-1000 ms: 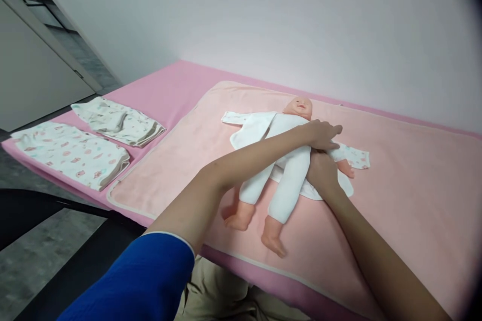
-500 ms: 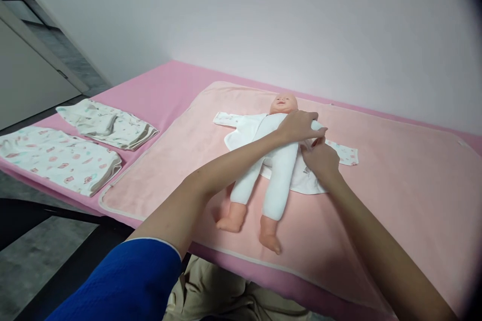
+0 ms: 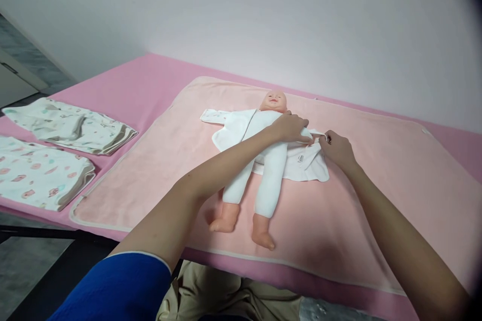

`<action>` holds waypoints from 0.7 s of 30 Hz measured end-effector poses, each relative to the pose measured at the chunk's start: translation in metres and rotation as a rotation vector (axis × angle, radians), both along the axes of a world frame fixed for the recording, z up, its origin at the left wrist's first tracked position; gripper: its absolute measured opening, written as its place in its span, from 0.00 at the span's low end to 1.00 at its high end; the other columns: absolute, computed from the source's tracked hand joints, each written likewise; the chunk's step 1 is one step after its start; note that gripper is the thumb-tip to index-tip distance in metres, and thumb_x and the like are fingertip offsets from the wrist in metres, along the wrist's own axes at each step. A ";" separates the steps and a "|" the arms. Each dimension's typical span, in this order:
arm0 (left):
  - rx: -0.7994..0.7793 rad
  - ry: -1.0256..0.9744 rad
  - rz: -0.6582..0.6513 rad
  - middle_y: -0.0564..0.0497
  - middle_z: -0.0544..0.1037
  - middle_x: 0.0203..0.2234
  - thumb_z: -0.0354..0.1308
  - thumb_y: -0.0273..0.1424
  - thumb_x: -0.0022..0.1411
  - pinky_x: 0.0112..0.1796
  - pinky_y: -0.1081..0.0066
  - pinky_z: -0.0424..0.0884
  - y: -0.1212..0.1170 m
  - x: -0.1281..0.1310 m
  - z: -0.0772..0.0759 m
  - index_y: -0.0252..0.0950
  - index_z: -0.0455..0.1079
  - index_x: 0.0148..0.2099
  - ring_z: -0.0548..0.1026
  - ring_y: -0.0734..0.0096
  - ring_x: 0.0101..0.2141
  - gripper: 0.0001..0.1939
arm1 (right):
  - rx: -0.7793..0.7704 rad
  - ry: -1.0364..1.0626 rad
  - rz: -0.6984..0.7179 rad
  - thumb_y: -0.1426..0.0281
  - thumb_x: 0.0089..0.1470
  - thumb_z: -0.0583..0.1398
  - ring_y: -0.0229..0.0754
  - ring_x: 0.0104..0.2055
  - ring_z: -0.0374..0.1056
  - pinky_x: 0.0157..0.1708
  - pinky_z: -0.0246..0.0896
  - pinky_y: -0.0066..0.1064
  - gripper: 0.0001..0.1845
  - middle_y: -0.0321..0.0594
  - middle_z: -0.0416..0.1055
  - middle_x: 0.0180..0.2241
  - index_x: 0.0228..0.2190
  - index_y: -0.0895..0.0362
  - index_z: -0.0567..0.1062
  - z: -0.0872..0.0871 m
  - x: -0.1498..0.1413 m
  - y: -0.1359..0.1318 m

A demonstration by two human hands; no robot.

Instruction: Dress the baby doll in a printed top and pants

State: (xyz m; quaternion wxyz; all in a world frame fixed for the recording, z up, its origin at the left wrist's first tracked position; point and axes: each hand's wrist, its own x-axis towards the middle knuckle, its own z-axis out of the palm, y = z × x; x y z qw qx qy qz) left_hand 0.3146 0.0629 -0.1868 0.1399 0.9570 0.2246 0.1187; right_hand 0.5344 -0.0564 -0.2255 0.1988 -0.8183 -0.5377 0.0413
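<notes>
Doll (image 3: 273, 157), one; jacket (image 3: 234, 128), one

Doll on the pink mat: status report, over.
Left hand against upper body of doll; right hand pinches white shirt. Doll face up, feet bare. Left forearm crosses doll's torso.

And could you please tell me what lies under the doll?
The white jacket lies spread beneath the doll, over the pink mat. The doll's body covers the jacket's middle, so that part cannot be seen.
</notes>
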 end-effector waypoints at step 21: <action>-0.169 -0.670 0.276 0.46 0.80 0.52 0.48 0.23 0.72 0.55 0.58 0.71 -0.007 -0.062 0.000 0.40 0.66 0.47 0.74 0.61 0.51 0.09 | 0.141 -0.120 0.365 0.61 0.73 0.54 0.47 0.35 0.66 0.35 0.50 0.35 0.13 0.43 0.75 0.34 0.37 0.53 0.72 0.029 -0.094 0.006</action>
